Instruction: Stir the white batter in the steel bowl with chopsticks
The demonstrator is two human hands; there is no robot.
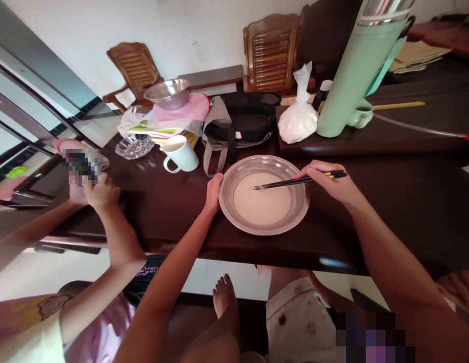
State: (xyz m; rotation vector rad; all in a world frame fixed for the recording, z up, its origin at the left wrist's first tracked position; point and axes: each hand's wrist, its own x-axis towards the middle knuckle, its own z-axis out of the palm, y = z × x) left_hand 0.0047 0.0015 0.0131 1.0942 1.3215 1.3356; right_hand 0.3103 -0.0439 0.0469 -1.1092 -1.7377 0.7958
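A wide metal bowl stands near the front edge of the dark table, holding a smooth off-white liquid. My left hand grips the bowl's left rim, its thumb at the edge and the other fingers mostly hidden. Over the bowl's right side, my right hand is closed around a pair of dark chopsticks. Their tips dip into the liquid near the middle and are coated in white. A tied clear plastic bag of white powder sits behind the bowl.
A white mug, a glass ashtray and a grey-black bag lie behind to the left. A steel basin rests on a pink cloth. A tall green flask stands back right. Another person's hands hold a blurred-out object at left.
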